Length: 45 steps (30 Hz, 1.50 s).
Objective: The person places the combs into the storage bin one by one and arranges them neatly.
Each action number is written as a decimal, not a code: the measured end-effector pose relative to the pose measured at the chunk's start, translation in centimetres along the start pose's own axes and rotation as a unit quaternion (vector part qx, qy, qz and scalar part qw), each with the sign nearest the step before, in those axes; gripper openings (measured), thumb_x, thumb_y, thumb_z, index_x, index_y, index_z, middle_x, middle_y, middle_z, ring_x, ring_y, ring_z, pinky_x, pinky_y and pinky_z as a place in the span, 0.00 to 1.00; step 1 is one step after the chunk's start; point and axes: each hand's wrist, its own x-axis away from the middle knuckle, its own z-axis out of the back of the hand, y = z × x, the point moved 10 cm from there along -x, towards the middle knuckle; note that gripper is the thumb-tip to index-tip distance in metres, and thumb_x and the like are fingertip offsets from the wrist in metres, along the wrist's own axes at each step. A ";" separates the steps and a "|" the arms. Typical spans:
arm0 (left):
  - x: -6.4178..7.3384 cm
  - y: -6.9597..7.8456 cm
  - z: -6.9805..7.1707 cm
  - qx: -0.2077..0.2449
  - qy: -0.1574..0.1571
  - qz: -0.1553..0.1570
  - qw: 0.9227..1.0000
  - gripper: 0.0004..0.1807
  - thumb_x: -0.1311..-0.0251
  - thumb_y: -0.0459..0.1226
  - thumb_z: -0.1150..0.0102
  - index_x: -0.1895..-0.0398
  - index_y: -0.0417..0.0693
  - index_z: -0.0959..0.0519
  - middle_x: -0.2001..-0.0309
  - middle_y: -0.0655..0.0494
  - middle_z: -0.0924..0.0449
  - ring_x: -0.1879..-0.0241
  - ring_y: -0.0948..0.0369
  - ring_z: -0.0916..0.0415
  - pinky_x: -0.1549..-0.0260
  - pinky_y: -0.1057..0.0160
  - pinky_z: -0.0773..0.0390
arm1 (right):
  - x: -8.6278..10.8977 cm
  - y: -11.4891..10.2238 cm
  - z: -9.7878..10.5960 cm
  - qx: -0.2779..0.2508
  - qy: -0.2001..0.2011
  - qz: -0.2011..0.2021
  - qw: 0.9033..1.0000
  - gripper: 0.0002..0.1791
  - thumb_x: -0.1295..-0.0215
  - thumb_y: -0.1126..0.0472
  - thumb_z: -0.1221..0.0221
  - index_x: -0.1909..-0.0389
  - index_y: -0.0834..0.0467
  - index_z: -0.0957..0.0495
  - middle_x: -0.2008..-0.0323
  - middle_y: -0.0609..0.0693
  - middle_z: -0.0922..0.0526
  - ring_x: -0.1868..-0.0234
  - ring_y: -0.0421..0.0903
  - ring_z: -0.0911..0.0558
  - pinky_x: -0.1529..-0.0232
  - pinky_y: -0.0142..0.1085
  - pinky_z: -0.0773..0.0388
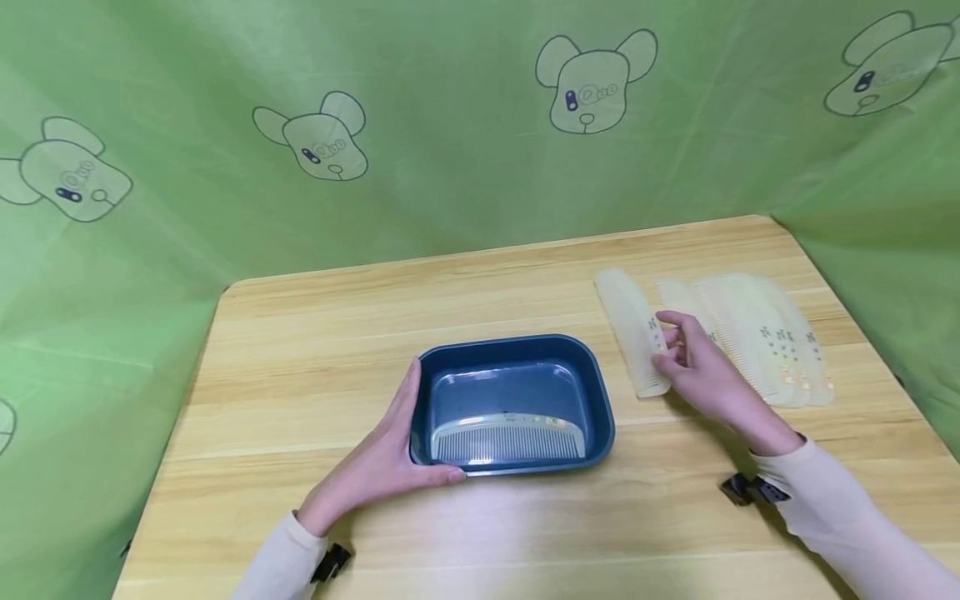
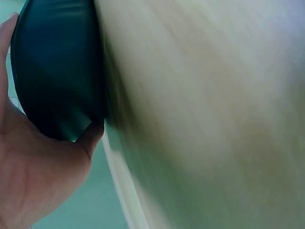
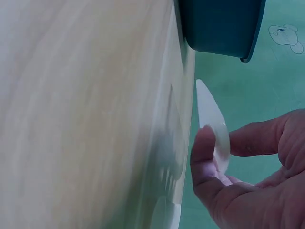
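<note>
A dark blue rectangular tray (image 1: 517, 340) rests on the table, and a pale comb (image 1: 510, 440) lies inside along its near wall, teeth toward me. My left hand (image 1: 386, 458) holds the tray's near left corner, thumb along the front side and fingers up the left side; the left wrist view shows this hand (image 2: 40, 171) against the tray wall (image 2: 57, 71). To the right of the tray, my right hand (image 1: 701, 362) pinches a whitish comb (image 1: 626, 325) by its printed spine. In the right wrist view that comb (image 3: 212, 112) stands off the tabletop between thumb and fingers.
Several more pale combs (image 1: 750, 333) lie overlapped in a row on the right side of the wooden table (image 1: 315, 350). A green curtain (image 1: 450, 167) with printed bear heads hangs behind and around the table.
</note>
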 end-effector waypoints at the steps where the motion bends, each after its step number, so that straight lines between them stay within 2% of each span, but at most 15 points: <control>1: 0.1 0.0 0.0 0.000 -0.001 0.001 1.000 0.83 0.49 0.63 0.16 0.09 0.55 0.72 0.11 0.50 0.74 0.14 0.47 0.64 0.23 0.38 0.46 | 0.1 0.0 0.0 -0.006 0.004 0.003 1.000 0.38 0.21 0.75 0.44 0.17 0.74 0.50 0.42 0.73 0.27 0.53 0.50 0.21 0.61 0.26 0.21; 7: 0.3 -0.1 -0.1 0.004 -0.001 0.004 1.000 0.82 0.49 0.63 0.16 0.09 0.57 0.72 0.11 0.49 0.73 0.14 0.48 0.64 0.23 0.38 0.46 | 0.5 -0.5 0.1 -0.086 0.026 0.031 0.996 0.36 0.21 0.76 0.45 0.17 0.71 0.47 0.42 0.69 0.24 0.57 0.39 0.19 0.64 0.27 0.20; 10: 0.3 -0.1 -0.1 0.005 0.001 0.003 1.000 0.83 0.49 0.63 0.16 0.09 0.58 0.73 0.11 0.49 0.73 0.14 0.49 0.64 0.22 0.39 0.46 | 0.6 -1.2 0.1 -0.133 0.032 0.050 0.989 0.35 0.22 0.78 0.46 0.18 0.71 0.44 0.44 0.63 0.21 0.56 0.39 0.17 0.62 0.27 0.18; 15: 0.1 -0.2 -0.1 0.008 0.002 0.004 1.000 0.83 0.50 0.64 0.16 0.09 0.58 0.73 0.11 0.53 0.74 0.14 0.49 0.64 0.22 0.39 0.46 | 0.6 -2.6 -0.1 -0.176 0.026 0.068 0.982 0.29 0.21 0.76 0.43 0.22 0.70 0.36 0.49 0.51 0.17 0.53 0.38 0.15 0.56 0.26 0.17; 18: 0.1 -0.3 -0.2 0.009 0.003 0.001 1.000 0.83 0.50 0.63 0.15 0.09 0.56 0.72 0.11 0.52 0.74 0.14 0.48 0.64 0.23 0.38 0.46 | 0.7 -3.1 -0.6 -0.194 0.010 0.066 0.979 0.28 0.20 0.73 0.42 0.23 0.67 0.34 0.49 0.51 0.17 0.53 0.39 0.16 0.56 0.25 0.17; 25: -0.1 -0.4 -0.5 0.012 -0.003 0.005 1.000 0.83 0.51 0.64 0.16 0.10 0.61 0.74 0.11 0.52 0.74 0.14 0.49 0.63 0.23 0.39 0.46 | 1.2 -4.4 -1.9 -0.188 -0.027 0.085 0.978 0.29 0.20 0.74 0.42 0.22 0.67 0.32 0.49 0.55 0.17 0.52 0.40 0.15 0.52 0.27 0.16; 28: -0.1 -0.4 -0.3 0.014 0.001 0.003 1.000 0.84 0.51 0.63 0.15 0.09 0.60 0.73 0.11 0.53 0.73 0.14 0.48 0.63 0.23 0.39 0.46 | 1.3 -5.2 -2.6 -0.183 -0.042 0.096 0.978 0.29 0.21 0.76 0.42 0.22 0.67 0.32 0.48 0.58 0.17 0.52 0.41 0.15 0.50 0.28 0.16; 32: 0.1 -0.3 -0.3 0.016 0.002 -0.002 1.000 0.83 0.50 0.61 0.14 0.09 0.60 0.73 0.11 0.52 0.73 0.14 0.47 0.62 0.23 0.37 0.44 | 1.4 -6.0 -3.8 -0.178 -0.065 0.108 0.976 0.28 0.22 0.76 0.42 0.23 0.66 0.29 0.49 0.63 0.18 0.52 0.43 0.14 0.51 0.29 0.15; 34: 0.2 -0.3 -0.2 0.017 0.002 0.002 1.000 0.83 0.50 0.62 0.14 0.10 0.64 0.74 0.11 0.53 0.73 0.14 0.47 0.62 0.23 0.37 0.44 | 1.3 -6.4 -4.3 -0.175 -0.074 0.114 0.975 0.28 0.21 0.76 0.42 0.24 0.65 0.28 0.49 0.63 0.17 0.53 0.44 0.14 0.53 0.30 0.14; 39: 0.2 -0.3 0.0 0.017 0.004 0.008 1.000 0.83 0.51 0.63 0.15 0.11 0.68 0.75 0.10 0.51 0.73 0.14 0.48 0.62 0.23 0.37 0.44 | 1.3 -7.3 -4.8 -0.160 -0.085 0.129 0.975 0.26 0.21 0.76 0.41 0.25 0.65 0.26 0.52 0.61 0.15 0.53 0.45 0.14 0.53 0.30 0.14; 45: 0.0 -0.2 0.0 0.023 0.003 0.006 1.000 0.83 0.51 0.62 0.14 0.10 0.68 0.75 0.10 0.51 0.73 0.14 0.48 0.62 0.23 0.38 0.45 | 1.2 -8.2 -5.4 -0.128 -0.105 0.141 0.976 0.26 0.21 0.74 0.40 0.26 0.61 0.23 0.53 0.54 0.12 0.53 0.48 0.13 0.55 0.33 0.13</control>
